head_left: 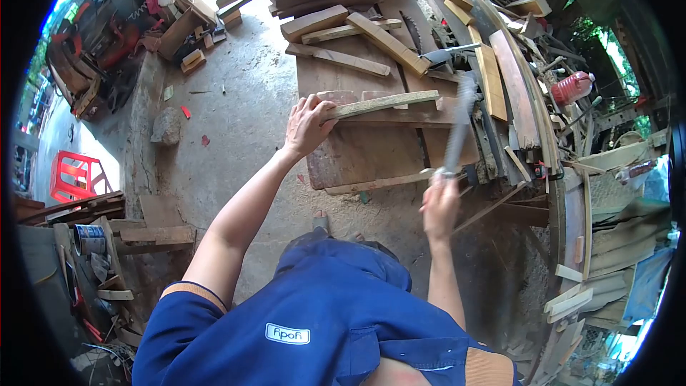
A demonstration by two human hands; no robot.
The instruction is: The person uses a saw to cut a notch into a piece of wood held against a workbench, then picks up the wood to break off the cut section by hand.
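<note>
My left hand [309, 127] is closed over the near end of a narrow wooden strip [386, 104]. The strip lies crosswise over a wooden board on the workbench [371, 150], and its far end points right. In my right hand [439, 209] is the handle of a handsaw [459, 125]. The saw's toothed blade stands away from me, just right of the strip's far end, and is blurred by motion. Between the two hands, a thin wood piece [379, 184] runs along the bench's near edge.
Several wood blocks [343, 59] are spread over the far part of the bench, near a circular blade [412, 32]. Stacked planks [514, 93] and a red plastic bottle [573, 88] are at the right. A red stool [75, 176] stands on the left. Sawdust covers the floor [236, 114].
</note>
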